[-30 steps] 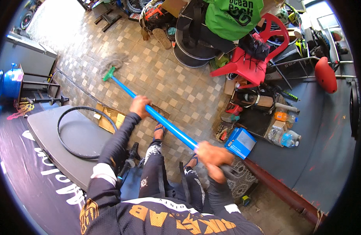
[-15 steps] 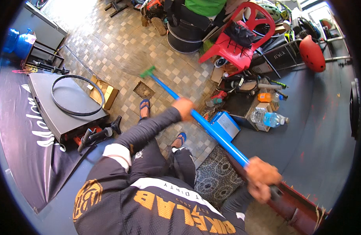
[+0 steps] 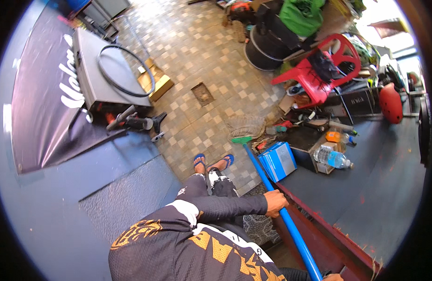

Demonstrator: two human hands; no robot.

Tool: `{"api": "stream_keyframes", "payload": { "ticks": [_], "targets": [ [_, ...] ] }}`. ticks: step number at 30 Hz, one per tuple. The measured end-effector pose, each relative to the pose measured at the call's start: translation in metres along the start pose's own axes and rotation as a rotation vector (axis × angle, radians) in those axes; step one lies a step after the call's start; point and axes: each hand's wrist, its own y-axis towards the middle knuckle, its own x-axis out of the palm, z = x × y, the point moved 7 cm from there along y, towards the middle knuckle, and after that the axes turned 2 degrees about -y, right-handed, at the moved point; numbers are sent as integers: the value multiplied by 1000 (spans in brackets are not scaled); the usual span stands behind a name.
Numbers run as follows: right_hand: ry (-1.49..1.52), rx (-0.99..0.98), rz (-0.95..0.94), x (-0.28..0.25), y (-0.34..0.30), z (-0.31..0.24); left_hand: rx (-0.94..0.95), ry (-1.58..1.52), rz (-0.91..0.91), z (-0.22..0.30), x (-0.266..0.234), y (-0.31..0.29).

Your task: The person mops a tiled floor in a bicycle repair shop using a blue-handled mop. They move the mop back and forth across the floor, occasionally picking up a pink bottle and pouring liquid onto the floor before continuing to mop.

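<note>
A mop with a long blue handle (image 3: 298,236) runs diagonally from the lower right up to the tiled floor. Its green clamp (image 3: 241,140) and pale stringy head (image 3: 246,126) rest on the tiles, beside a small clutter of things. My left hand (image 3: 275,203) is wrapped round the handle partway along. At the picture's lower edge my right hand (image 3: 333,277) is at the handle's upper end, mostly cut off, with its fingers closed there. Close to the handle stands a blue and white box (image 3: 277,161).
A red plastic chair (image 3: 319,70) stands right of the floor, near a black bucket (image 3: 265,47). Plastic bottles (image 3: 334,158) lie by a dark box. On the left, a grey cabinet (image 3: 101,70) carries a bicycle rim (image 3: 103,70). A square hole (image 3: 203,94) breaks the tiles.
The mop head has been drawn back toward me and right, from the open tiles to beside the clutter. Both hands moved down and right with the handle. My feet now stand together.
</note>
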Motion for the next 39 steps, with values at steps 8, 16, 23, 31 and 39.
{"api": "stream_keyframes", "payload": {
  "ticks": [8,16,23,31,39],
  "targets": [
    [249,-236,204,45,43,89,-146,209,496,-77,-108,-157],
    [227,-141,214,74,4,223,-386,576,754,-194,-162,-228],
    [355,-188,-38,4,-97,100,-294,429,970,-88,-15,-119],
    [448,-210,-128,-22,-118,-4,-273,298,1016,34,99,-58],
    [451,-379,26,31,-106,30,-306,465,1058,1,65,-118]
  ]
}}
